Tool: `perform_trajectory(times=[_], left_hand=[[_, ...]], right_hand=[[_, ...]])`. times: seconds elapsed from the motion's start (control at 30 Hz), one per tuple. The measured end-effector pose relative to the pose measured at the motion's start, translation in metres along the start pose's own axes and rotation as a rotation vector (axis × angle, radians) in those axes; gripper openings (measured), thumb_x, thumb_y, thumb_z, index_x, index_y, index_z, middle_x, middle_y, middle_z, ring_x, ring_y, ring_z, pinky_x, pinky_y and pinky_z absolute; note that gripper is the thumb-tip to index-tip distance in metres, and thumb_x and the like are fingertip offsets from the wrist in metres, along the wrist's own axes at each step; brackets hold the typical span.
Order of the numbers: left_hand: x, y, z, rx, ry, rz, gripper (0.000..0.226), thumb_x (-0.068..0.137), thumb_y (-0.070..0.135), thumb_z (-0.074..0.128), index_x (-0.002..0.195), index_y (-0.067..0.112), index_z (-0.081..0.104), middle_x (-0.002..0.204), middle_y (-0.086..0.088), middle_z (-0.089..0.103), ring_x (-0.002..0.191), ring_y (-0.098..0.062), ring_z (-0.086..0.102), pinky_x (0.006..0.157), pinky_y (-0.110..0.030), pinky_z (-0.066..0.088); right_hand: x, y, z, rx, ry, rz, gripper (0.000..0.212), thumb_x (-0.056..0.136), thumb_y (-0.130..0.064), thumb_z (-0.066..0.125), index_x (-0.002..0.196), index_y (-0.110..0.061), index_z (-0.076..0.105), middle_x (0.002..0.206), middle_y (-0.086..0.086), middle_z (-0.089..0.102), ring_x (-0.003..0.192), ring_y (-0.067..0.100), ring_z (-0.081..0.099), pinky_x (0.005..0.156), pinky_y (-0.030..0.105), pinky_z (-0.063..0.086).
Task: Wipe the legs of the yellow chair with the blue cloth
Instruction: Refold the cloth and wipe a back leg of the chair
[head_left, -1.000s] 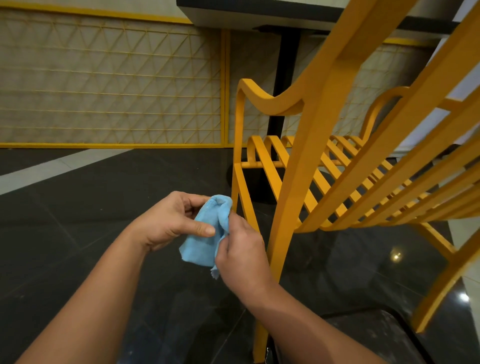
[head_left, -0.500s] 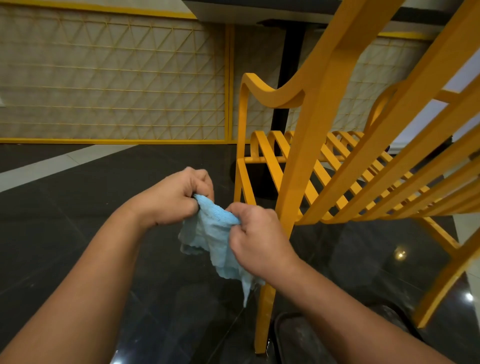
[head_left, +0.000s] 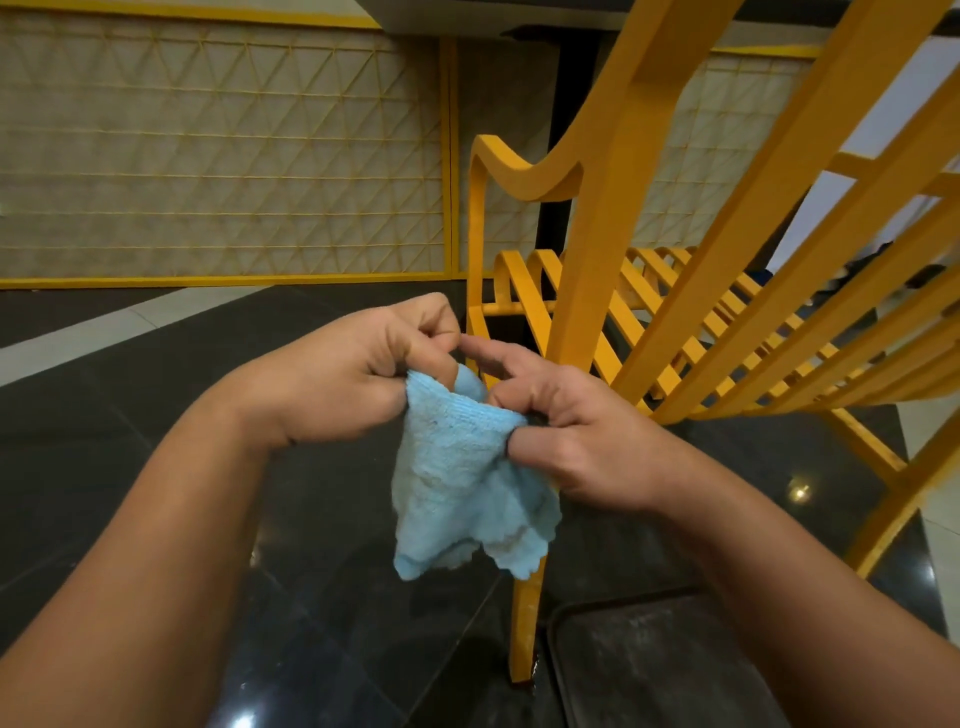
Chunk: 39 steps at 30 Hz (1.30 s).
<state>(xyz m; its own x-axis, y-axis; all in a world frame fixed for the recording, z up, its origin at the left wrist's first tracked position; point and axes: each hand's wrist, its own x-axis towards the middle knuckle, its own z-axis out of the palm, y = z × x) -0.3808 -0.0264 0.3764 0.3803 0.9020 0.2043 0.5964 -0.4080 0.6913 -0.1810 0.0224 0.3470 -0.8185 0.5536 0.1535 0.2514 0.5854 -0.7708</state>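
The blue cloth (head_left: 462, 478) hangs between my two hands in the middle of the view, spread and drooping. My left hand (head_left: 358, 374) pinches its upper left edge. My right hand (head_left: 576, 431) grips its upper right edge, index finger stretched out. The yellow chair (head_left: 727, 291) stands just right of my hands, seen from behind, with slatted seat and back. Its near rear leg (head_left: 524, 629) comes down to the floor directly behind and below the cloth, which hides the leg's middle. Neither hand touches the chair.
The floor (head_left: 156, 467) is glossy black tile with a pale strip at left. A dark tray-like object (head_left: 654, 665) lies on the floor beside the near leg. A black table post (head_left: 561, 124) rises beyond the chair. A cream wall with yellow trim (head_left: 223, 156) closes the back.
Both hands have pulled the bunched cloth open, so it now hangs wider and longer between them. My right index finger has come off the cloth. The view moved slightly closer to the chair.
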Motion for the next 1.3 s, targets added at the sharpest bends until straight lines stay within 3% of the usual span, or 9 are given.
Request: perform_trajectory(times=[0.1, 0.23, 0.5, 0.67, 0.83, 0.97, 1.1, 1.2, 1.3], left_hand=[[-0.001, 0.005, 0.002, -0.08, -0.037, 0.031, 0.032, 0.078, 0.004, 0.058, 0.052, 0.022, 0.063, 0.083, 0.001, 0.041, 0.074, -0.004, 0.044, 0.065, -0.014, 0.04], [-0.002, 0.003, 0.007, -0.128, -0.114, 0.042, 0.017, 0.079, 0.018, 0.063, 0.063, 0.012, 0.064, 0.087, -0.004, 0.046, 0.075, -0.006, 0.046, 0.066, -0.017, 0.041], [-0.003, -0.004, 0.033, -0.122, -0.252, -0.071, 0.036, 0.066, 0.039, 0.083, 0.072, 0.008, 0.066, 0.097, -0.006, 0.057, 0.083, -0.031, 0.062, 0.067, -0.049, 0.055], [0.001, -0.005, 0.054, -0.156, -0.196, -0.031, 0.027, 0.074, 0.022, 0.08, 0.067, 0.007, 0.059, 0.08, -0.001, 0.059, 0.069, -0.021, 0.063, 0.056, -0.039, 0.053], [-0.001, -0.002, 0.07, -0.229, -0.129, 0.046, 0.031, 0.08, 0.001, 0.074, 0.092, 0.017, 0.051, 0.088, -0.007, 0.058, 0.072, -0.032, 0.061, 0.054, -0.048, 0.05], [-0.001, -0.009, 0.086, -0.161, -0.123, 0.068, 0.032, 0.085, 0.008, 0.072, 0.104, 0.017, 0.049, 0.089, -0.007, 0.058, 0.068, -0.025, 0.058, 0.052, -0.042, 0.047], [-0.001, -0.02, 0.097, -0.086, -0.116, 0.024, 0.023, 0.088, 0.026, 0.07, 0.1, 0.025, 0.05, 0.08, -0.001, 0.058, 0.062, -0.015, 0.054, 0.051, -0.03, 0.042], [0.002, -0.024, 0.1, -0.063, -0.047, -0.006, 0.02, 0.087, 0.035, 0.067, 0.094, 0.024, 0.052, 0.077, -0.001, 0.059, 0.062, -0.016, 0.057, 0.052, -0.034, 0.044], [0.007, -0.023, 0.099, -0.113, 0.047, -0.019, 0.024, 0.081, 0.042, 0.067, 0.089, 0.023, 0.054, 0.074, 0.0, 0.06, 0.059, -0.014, 0.057, 0.05, -0.034, 0.045]], right_hand=[[-0.004, -0.002, -0.004, 0.043, 0.008, 0.004, 0.021, 0.072, -0.01, 0.051, 0.082, -0.001, 0.067, 0.121, -0.003, 0.055, 0.11, 0.012, 0.055, 0.089, 0.046, 0.049], [-0.014, 0.005, -0.009, 0.059, 0.031, -0.003, 0.017, 0.075, -0.006, 0.053, 0.082, -0.001, 0.067, 0.093, 0.014, 0.061, 0.086, 0.032, 0.06, 0.071, 0.057, 0.048], [-0.037, 0.029, -0.023, 0.114, -0.021, 0.019, 0.016, 0.069, -0.024, 0.066, 0.075, -0.01, 0.067, 0.091, 0.008, 0.062, 0.081, 0.029, 0.061, 0.067, 0.049, 0.052], [-0.049, 0.043, -0.027, 0.196, -0.064, 0.017, 0.016, 0.073, -0.021, 0.069, 0.081, -0.007, 0.066, 0.092, 0.007, 0.061, 0.083, 0.026, 0.063, 0.069, 0.042, 0.056], [-0.061, 0.052, -0.022, 0.381, -0.076, 0.03, 0.028, 0.075, 0.004, 0.069, 0.098, -0.005, 0.055, 0.088, 0.013, 0.057, 0.076, 0.024, 0.058, 0.062, 0.035, 0.05], [-0.07, 0.064, -0.006, 0.383, -0.058, 0.03, 0.036, 0.076, 0.007, 0.065, 0.106, -0.001, 0.049, 0.09, 0.018, 0.057, 0.077, 0.026, 0.056, 0.064, 0.039, 0.047], [-0.08, 0.085, 0.024, 0.265, 0.211, -0.002, 0.027, 0.075, -0.006, 0.066, 0.094, -0.014, 0.049, 0.085, 0.01, 0.054, 0.073, 0.024, 0.053, 0.061, 0.046, 0.047], [-0.081, 0.097, 0.049, -0.129, 0.549, -0.173, 0.023, 0.076, -0.014, 0.063, 0.094, -0.016, 0.048, 0.099, 0.003, 0.052, 0.09, 0.016, 0.055, 0.071, 0.033, 0.05], [-0.079, 0.103, 0.066, -0.378, 0.72, -0.261, 0.025, 0.082, -0.023, 0.06, 0.101, -0.016, 0.046, 0.114, 0.007, 0.042, 0.103, 0.024, 0.049, 0.079, 0.039, 0.048]])
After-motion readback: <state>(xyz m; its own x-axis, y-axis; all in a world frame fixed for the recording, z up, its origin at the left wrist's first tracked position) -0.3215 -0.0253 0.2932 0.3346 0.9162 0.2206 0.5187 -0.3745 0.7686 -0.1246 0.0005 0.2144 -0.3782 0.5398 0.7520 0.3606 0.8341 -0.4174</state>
